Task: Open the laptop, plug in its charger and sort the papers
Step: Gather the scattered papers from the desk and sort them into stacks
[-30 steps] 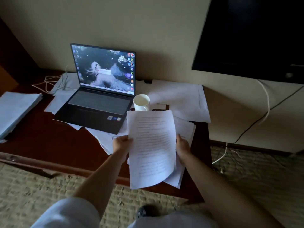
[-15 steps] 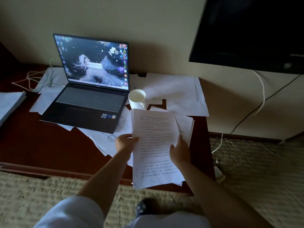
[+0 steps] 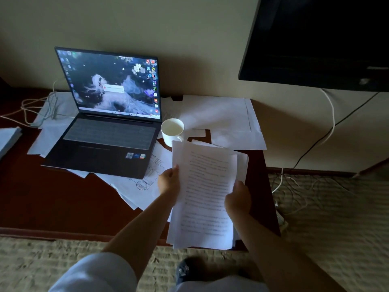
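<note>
I hold a sheaf of printed papers (image 3: 207, 192) over the right end of the dark wooden table (image 3: 52, 203). My left hand (image 3: 169, 183) grips its left edge and my right hand (image 3: 237, 198) grips its right edge. The laptop (image 3: 109, 114) stands open on the table's left half with its screen lit. A pale charger cable (image 3: 35, 108) lies coiled to the left of the laptop; where it joins the laptop is hidden. More loose sheets (image 3: 223, 119) lie at the back right, and others (image 3: 143, 182) poke out from under the laptop.
A white mug (image 3: 173, 130) stands just right of the laptop, close behind the held sheaf. A paper stack (image 3: 8, 138) sits at the table's far left. A dark TV (image 3: 315, 39) hangs on the wall at right. Cables and a power strip (image 3: 282, 220) lie on the carpet.
The sheaf has been lowered and evened up between both hands, with my right hand sliding a little down its edge. The camera has shifted, so the laptop sits differently in view.
</note>
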{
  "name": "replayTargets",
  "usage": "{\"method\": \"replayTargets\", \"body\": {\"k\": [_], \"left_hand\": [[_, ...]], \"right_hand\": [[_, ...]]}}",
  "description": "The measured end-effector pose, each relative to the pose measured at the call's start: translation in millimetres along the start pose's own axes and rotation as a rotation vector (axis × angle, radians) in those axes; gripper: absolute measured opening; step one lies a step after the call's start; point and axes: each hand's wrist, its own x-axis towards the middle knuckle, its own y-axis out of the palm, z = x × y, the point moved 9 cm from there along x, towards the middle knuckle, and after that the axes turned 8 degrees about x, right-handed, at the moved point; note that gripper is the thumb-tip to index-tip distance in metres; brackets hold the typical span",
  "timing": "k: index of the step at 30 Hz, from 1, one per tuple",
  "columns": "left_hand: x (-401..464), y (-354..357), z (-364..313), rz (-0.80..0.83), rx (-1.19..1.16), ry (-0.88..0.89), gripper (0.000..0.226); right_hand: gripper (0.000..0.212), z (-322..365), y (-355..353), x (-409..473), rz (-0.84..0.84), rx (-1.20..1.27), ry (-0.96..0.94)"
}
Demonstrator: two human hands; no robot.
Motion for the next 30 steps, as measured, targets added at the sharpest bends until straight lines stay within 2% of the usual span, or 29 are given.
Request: {"method": "replayTargets", "body": {"k": [3, 7, 11, 18, 21, 24, 27, 30], "left_hand": [[9.5, 2.3, -2.2, 0.001, 0.056, 0.020, 0.037], [22.0, 1.2, -13.2, 0.028, 0.182, 0.092, 0.031], [33.3, 7.3, -20.7, 0.080, 0.272, 0.127, 0.030], [45.7, 18.9, -32.8, 0.072, 0.326, 0.145, 0.024], [44.9, 17.9, -29.3, 0.044, 0.285, 0.129, 0.026], [41.8, 8.9, -40.9, -0.014, 0.360, 0.253, 0.026], [41.4, -7.0, -44.6, -0.040, 0.484, 0.360, 0.025], [47.0, -31.9, -33.4, -0.022, 0.440, 0.302, 0.024]], "right_hand": [[0.024, -4.4, -19.8, 5.1, -0.119, 0.021, 0.006], [0.036, -33.6, -62.5, 13.4, -0.286, 0.192, 0.206], [0.041, -52.6, -59.1, 16.7, -0.227, 0.332, 0.332], [0.035, -29.0, -19.9, 11.0, -0.148, 0.372, 0.328], [0.036, -30.0, -22.0, 10.4, -0.176, 0.336, 0.327], [0.039, -39.5, -46.0, 16.8, -0.259, 0.233, 0.337], [0.039, -44.4, -63.5, 32.4, -0.261, 0.135, 0.339], [0.039, -34.2, -70.7, 45.3, -0.209, 0.027, 0.321]]}}
